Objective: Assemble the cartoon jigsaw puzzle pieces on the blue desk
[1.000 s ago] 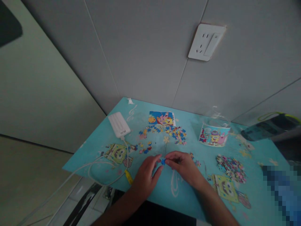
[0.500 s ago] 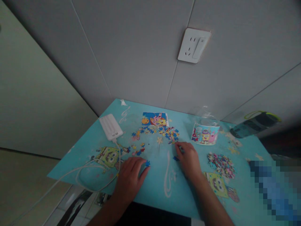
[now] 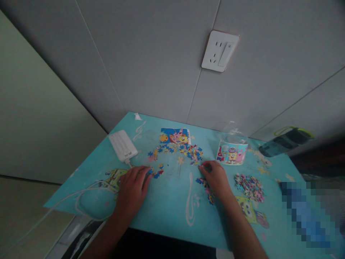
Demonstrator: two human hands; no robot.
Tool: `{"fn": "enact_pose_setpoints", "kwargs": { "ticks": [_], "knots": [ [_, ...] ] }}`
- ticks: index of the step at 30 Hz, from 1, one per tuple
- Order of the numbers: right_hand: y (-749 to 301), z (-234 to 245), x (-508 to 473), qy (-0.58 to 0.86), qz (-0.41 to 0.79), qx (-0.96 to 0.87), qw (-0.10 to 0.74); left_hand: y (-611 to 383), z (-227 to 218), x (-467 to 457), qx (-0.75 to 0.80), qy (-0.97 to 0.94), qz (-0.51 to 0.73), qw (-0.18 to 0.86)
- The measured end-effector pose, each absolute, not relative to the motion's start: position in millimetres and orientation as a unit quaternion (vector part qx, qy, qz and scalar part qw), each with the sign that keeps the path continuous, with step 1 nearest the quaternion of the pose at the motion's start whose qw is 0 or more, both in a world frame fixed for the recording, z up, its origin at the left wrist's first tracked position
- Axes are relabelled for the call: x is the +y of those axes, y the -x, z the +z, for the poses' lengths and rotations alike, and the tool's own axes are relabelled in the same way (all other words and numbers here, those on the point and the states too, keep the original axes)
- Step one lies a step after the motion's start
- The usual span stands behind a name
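Observation:
My left hand (image 3: 133,189) lies over the left part of the table, its thumb and index fingertips close together at a small group of joined-looking puzzle pieces (image 3: 158,172). A bit of blue puzzle piece (image 3: 150,172) shows between those fingertips. My right hand (image 3: 216,178) is closed in a pinch, with a small dark puzzle piece (image 3: 199,167) partly showing at its fingertips. Beneath and beside that hand runs a strip of puzzle pieces (image 3: 207,190), partly hidden. Farther back, loose pieces (image 3: 195,153) spread in an arc below a cartoon picture card (image 3: 175,136).
A white power bank (image 3: 123,145) with a white cable (image 3: 81,190) occupies the left side. To the right stand a clear plastic jar (image 3: 232,147), a heap of mixed pieces (image 3: 250,187) and a lying water bottle (image 3: 285,142). A wall socket (image 3: 220,51) is above.
My left hand has moved left and away from me, bringing its blue puzzle piece to the small left group. The right hand stays near the same spot, uncovering more of the strip beside it.

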State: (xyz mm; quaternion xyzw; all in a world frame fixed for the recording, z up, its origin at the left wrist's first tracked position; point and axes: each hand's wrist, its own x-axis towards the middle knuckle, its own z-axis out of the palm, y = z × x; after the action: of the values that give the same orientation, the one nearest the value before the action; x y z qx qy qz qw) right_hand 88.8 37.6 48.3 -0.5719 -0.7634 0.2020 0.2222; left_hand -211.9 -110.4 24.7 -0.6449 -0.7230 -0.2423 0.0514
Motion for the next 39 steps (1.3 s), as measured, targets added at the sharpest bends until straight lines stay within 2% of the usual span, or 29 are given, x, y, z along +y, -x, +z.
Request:
{"fn": "enact_pose_setpoints", "kwargs": {
  "ticks": [5, 10, 13, 17, 20, 23, 27, 32, 39],
  "knots": [
    [-100, 51, 39, 0.558, 0.319, -0.725, 0.247, 212, 23, -108, -0.715, 0.659, -0.227, 0.062],
    [-110, 50, 40, 0.555, 0.365, -0.697, 0.271, 211, 24, -109, -0.713, 0.66, -0.228, 0.063],
    [-116, 54, 39, 0.547, 0.375, -0.705, 0.251, 210, 24, -108, -0.714, 0.66, -0.228, 0.059],
    [-124, 60, 36, 0.523, 0.403, -0.728, 0.184, 210, 25, -107, -0.72, 0.655, -0.224, 0.053],
    [-126, 58, 38, 0.541, 0.333, -0.755, 0.165, 210, 25, -108, -0.719, 0.657, -0.223, 0.052],
    [-120, 52, 43, 0.557, 0.231, -0.773, 0.2, 212, 23, -108, -0.712, 0.663, -0.222, 0.055],
    [-102, 42, 49, 0.533, 0.163, -0.793, 0.248, 213, 22, -108, -0.708, 0.668, -0.222, 0.057],
    [-89, 37, 55, 0.511, 0.137, -0.813, 0.244, 209, 26, -107, -0.711, 0.662, -0.23, 0.053],
    [-96, 38, 59, 0.518, 0.186, -0.798, 0.245, 206, 31, -108, -0.711, 0.661, -0.237, 0.049]
  ]
}}
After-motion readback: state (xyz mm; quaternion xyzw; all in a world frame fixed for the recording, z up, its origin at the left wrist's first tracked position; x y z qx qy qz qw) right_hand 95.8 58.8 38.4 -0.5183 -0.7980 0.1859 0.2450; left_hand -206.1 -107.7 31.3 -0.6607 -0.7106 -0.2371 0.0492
